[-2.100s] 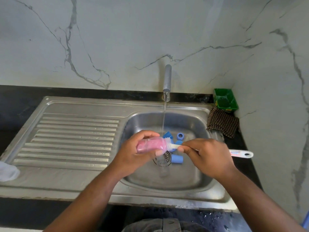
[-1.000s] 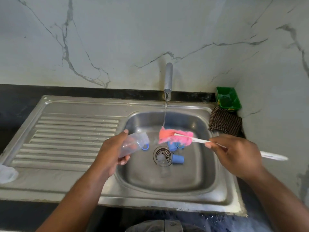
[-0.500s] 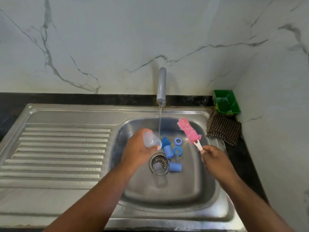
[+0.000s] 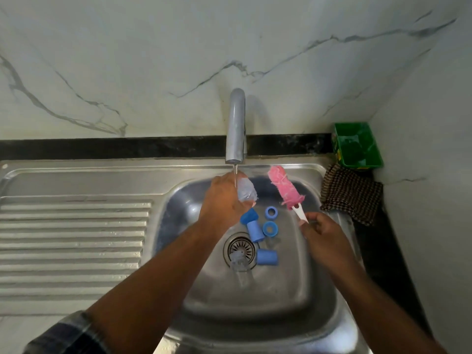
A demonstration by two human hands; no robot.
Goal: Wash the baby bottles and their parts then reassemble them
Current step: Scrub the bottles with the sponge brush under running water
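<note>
Under the stream from the tap (image 4: pixel 236 123) the left hand (image 4: pixel 223 203) grips a clear bottle (image 4: pixel 246 192), rinsing it — the right hand (image 4: pixel 325 240), well apart, holds the pink brush (image 4: pixel 283 189) by its handle. Blue caps and rings (image 4: pixel 255 232) lie loose in the sink (image 4: pixel 255 300), perhaps with a second bottle (image 4: pixel 238 261) over the drain — reassembly not begun

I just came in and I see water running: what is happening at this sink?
A person is rinsing a clear bottle: the left hand holds it under the running tap. The right hand holds a pink brush by its handle, beside the bottle. Blue parts lie in the sink, near the drain.
</note>
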